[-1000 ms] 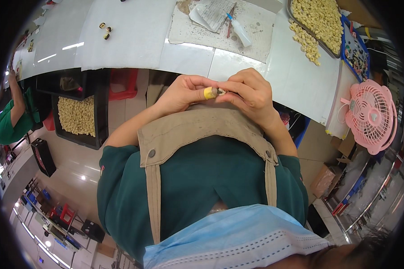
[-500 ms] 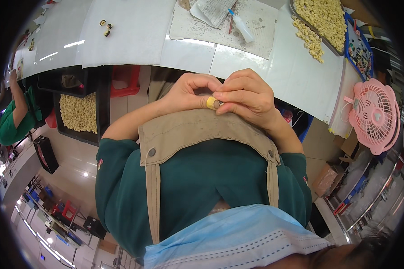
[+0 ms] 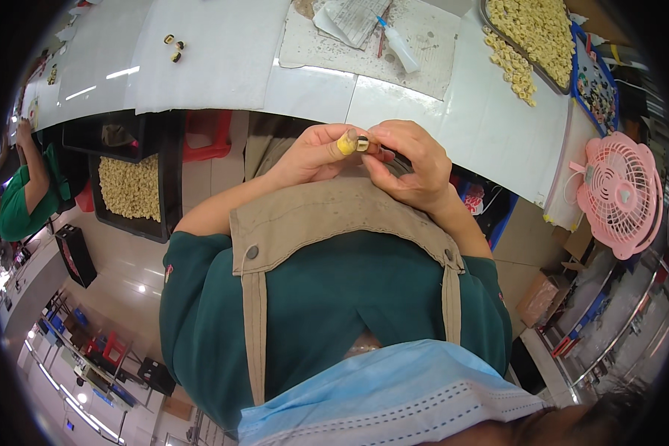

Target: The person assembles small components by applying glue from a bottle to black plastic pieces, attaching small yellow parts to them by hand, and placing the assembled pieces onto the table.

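Observation:
In front of my chest my left hand pinches a small black-and-cream piece by its edge. Yellow tape wraps the left thumb, whose tip presses beside the piece. Close on the right is my right hand, its fingers curved and its thumb apart from them. The right fingertips reach close to the piece; whether they touch it I cannot tell. Both hands are above the tan apron, just short of the table edge.
On the white table are a glue-type bottle with a blue tip, several small dark-and-cream pieces and a tray of yellowish pieces. A pink fan stands right; a black crate of cream pieces is left. A co-worker sits far left.
My right thumb has come away from the left thumb, and the right fingers have spread apart. The left thumb has tipped upward, and the black-and-cream piece now shows beside it.

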`<state>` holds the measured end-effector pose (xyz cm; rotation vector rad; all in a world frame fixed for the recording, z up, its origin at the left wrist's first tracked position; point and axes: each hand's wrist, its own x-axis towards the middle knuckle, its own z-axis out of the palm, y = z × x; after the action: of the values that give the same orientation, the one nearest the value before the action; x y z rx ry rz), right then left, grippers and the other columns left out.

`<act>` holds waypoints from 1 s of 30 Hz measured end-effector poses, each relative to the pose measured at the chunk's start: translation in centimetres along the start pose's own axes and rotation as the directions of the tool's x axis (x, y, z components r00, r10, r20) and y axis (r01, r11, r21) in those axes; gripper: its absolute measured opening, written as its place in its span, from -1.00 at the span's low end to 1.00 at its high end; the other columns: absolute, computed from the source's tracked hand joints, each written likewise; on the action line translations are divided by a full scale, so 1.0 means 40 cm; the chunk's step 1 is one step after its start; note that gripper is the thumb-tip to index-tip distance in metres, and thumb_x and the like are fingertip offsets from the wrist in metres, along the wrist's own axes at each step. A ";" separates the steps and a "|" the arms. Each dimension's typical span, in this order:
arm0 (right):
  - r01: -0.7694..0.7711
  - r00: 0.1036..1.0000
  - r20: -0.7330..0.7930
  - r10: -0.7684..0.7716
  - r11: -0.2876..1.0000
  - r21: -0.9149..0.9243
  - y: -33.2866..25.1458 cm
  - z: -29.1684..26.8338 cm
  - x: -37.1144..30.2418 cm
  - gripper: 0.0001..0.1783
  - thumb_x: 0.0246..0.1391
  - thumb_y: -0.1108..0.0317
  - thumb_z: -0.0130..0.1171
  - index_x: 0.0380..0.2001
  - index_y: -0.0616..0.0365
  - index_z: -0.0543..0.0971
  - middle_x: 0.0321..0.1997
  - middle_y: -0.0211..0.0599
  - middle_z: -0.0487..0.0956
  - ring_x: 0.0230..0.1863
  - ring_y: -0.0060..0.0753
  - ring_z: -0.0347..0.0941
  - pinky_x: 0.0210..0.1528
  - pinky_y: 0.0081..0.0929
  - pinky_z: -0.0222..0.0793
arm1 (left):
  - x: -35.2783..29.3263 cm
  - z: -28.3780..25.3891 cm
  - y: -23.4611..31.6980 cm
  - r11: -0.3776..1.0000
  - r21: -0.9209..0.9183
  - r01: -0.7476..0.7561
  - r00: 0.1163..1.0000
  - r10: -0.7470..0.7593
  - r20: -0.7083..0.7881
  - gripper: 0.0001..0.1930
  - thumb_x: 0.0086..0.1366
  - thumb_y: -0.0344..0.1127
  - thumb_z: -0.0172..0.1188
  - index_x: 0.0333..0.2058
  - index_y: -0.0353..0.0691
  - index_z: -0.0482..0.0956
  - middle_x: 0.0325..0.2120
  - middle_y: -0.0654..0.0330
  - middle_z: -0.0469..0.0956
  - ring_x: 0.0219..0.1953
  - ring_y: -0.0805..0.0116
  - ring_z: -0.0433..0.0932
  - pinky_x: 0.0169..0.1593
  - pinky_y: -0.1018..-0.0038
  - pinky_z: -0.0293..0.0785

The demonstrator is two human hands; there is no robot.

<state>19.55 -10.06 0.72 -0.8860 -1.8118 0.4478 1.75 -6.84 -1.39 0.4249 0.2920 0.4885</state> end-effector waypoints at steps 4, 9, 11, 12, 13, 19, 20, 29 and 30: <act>-0.007 1.000 0.010 0.008 1.000 -0.029 0.005 -0.005 0.001 -0.46 -0.38 0.68 0.26 -0.19 0.25 0.41 -0.37 -0.17 0.53 -0.38 -0.26 0.51 -0.33 -0.50 0.45 | 0.004 -0.005 -0.005 0.996 -0.084 0.035 0.999 -0.035 -0.002 -0.65 0.31 -0.23 -0.05 -0.10 -0.42 0.41 -0.14 -0.04 0.45 0.00 0.20 0.41 0.10 0.33 0.29; -0.067 0.997 0.045 0.068 0.998 -0.015 0.007 -0.002 0.012 -0.46 -0.38 0.68 0.25 -0.18 0.25 0.41 -0.39 -0.19 0.53 -0.41 -0.30 0.51 -0.36 -0.53 0.45 | 0.007 -0.020 -0.006 0.992 -0.126 0.028 0.999 -0.025 0.022 -0.64 0.31 -0.22 -0.04 -0.08 -0.42 0.39 -0.11 -0.04 0.43 0.03 0.19 0.38 0.13 0.31 0.26; -0.040 0.997 0.057 0.042 0.998 -0.044 0.014 0.002 0.013 -0.47 -0.37 0.68 0.24 -0.18 0.25 0.41 -0.40 -0.20 0.53 -0.42 -0.33 0.50 -0.38 -0.55 0.44 | 0.009 -0.025 -0.007 0.988 -0.151 0.028 0.999 -0.024 0.029 -0.64 0.31 -0.23 -0.04 -0.07 -0.42 0.38 -0.10 -0.03 0.42 0.04 0.18 0.37 0.14 0.31 0.26; -0.040 0.997 0.058 0.042 0.998 -0.042 0.015 0.005 0.015 -0.47 -0.37 0.68 0.24 -0.18 0.25 0.41 -0.40 -0.20 0.53 -0.42 -0.33 0.50 -0.38 -0.55 0.44 | 0.010 -0.028 -0.007 0.978 -0.202 0.045 0.999 -0.039 0.035 -0.64 0.31 -0.23 -0.04 -0.07 -0.42 0.38 -0.11 -0.02 0.43 0.04 0.19 0.37 0.14 0.31 0.25; -0.049 0.997 0.057 0.052 0.998 -0.047 0.014 0.008 0.018 -0.47 -0.37 0.68 0.24 -0.18 0.25 0.41 -0.41 -0.20 0.52 -0.42 -0.34 0.50 -0.38 -0.56 0.44 | 0.008 -0.028 -0.007 0.966 -0.251 0.056 0.998 -0.048 0.037 -0.65 0.31 -0.23 -0.05 -0.08 -0.41 0.38 -0.12 -0.01 0.43 0.04 0.20 0.36 0.14 0.30 0.25; -0.114 0.993 0.010 0.114 0.993 -0.044 0.018 0.040 0.018 -0.48 -0.35 0.67 0.24 -0.17 0.24 0.40 -0.41 -0.25 0.51 -0.46 -0.39 0.48 -0.42 -0.60 0.42 | -0.002 -0.029 0.006 0.986 -0.164 0.018 0.999 -0.024 -0.035 -0.69 0.29 -0.21 -0.01 -0.13 -0.34 0.43 -0.17 0.11 0.48 -0.04 0.29 0.41 0.09 0.38 0.26; -0.155 0.987 -0.036 0.155 0.988 0.000 0.026 0.047 0.012 -0.48 -0.34 0.65 0.23 -0.17 0.22 0.41 -0.42 -0.28 0.50 -0.50 -0.42 0.46 -0.47 -0.60 0.42 | -0.009 -0.028 0.026 0.988 -0.155 0.005 0.999 -0.011 -0.043 -0.69 0.29 -0.21 -0.01 -0.13 -0.34 0.43 -0.17 0.11 0.48 -0.04 0.29 0.41 0.09 0.38 0.26; -0.175 0.984 -0.043 0.171 0.978 -0.117 0.035 0.017 0.026 -0.46 -0.30 0.59 0.27 -0.12 0.24 0.39 -0.14 -0.11 0.43 -0.12 -0.18 0.39 -0.10 -0.43 0.34 | -0.116 -0.224 0.337 -0.613 0.423 0.667 0.565 0.786 0.250 -0.76 0.00 -0.25 0.22 -0.28 0.05 0.56 -0.06 0.35 0.38 0.16 0.18 0.18 0.03 -0.30 -0.21; -0.191 0.981 -0.056 0.185 0.974 -0.119 0.036 0.014 0.022 -0.50 -0.29 0.60 0.26 -0.15 0.24 0.41 -0.16 -0.12 0.44 -0.14 -0.19 0.40 -0.12 -0.45 0.35 | -0.120 -0.240 0.349 -0.604 0.359 0.712 0.583 0.793 0.177 -0.70 -0.03 -0.22 0.23 -0.24 0.04 0.56 -0.04 0.33 0.37 0.18 0.11 0.14 0.00 -0.36 -0.20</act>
<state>19.38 -8.42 0.10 -1.1514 -1.7364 0.4347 -11.25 4.97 -2.54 2.7222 2.0974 0.5079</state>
